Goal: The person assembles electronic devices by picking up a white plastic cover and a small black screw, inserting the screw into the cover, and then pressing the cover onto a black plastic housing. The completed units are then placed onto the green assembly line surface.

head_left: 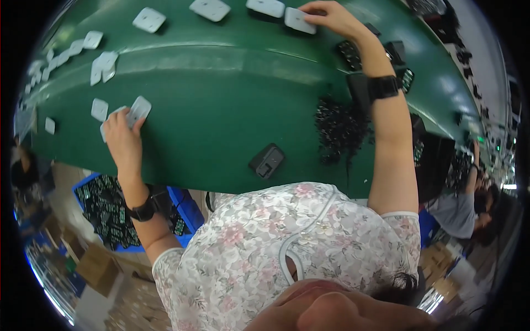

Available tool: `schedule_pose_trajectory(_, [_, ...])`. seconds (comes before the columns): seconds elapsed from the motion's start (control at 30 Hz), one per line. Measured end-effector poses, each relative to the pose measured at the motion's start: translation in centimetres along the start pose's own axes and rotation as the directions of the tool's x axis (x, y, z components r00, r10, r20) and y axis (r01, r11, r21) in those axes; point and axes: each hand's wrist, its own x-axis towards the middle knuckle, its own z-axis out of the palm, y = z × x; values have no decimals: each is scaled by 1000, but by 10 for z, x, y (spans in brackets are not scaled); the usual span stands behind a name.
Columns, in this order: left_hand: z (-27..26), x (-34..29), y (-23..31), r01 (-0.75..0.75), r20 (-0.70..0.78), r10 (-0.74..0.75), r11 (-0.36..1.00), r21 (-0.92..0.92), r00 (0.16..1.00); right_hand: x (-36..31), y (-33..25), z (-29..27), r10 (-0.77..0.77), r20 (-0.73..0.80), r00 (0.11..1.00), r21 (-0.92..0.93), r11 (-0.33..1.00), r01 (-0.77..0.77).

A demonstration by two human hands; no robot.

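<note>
My left hand (123, 139) is at the left of the green table, its fingers and thumb closed on a pale grey rounded plate (141, 108). Another pale plate lies partly hidden under those fingers, and a loose plate (99, 110) is just beyond them. At the far side, my right hand (334, 20) pinches the edge of a pale rounded plate (298, 22). Right beside that one lies a similar plate (266, 7), with something dark under its edge. A black plastic housing (268, 160) rests near the table's front edge.
Several pale plates (149, 20) run in a line along the far side of the green table (221, 110). Small black parts (339, 127) are heaped by my right forearm. A blue crate (190, 212) of circuit boards stands below the table at left. Other people sit at right.
</note>
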Motion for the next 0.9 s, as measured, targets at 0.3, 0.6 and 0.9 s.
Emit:
schedule_pose_trajectory(0.3, [7, -5, 24, 19, -85, -49, 949, -316, 995, -87, -71, -3, 76, -382, 921, -147, 979, -141])
schedule_pose_trajectory(0.6, [11, 2, 126, 257, 312, 171, 285, -924, 934, -170, -54, 57, 221, -405, 887, -247, 907, -340])
schedule_pose_trajectory(0.9, [23, 0, 169, 346, 369, 252, 131, -929, 895, -194, -44, 74, 366, -338, 867, -281, 840, -463])
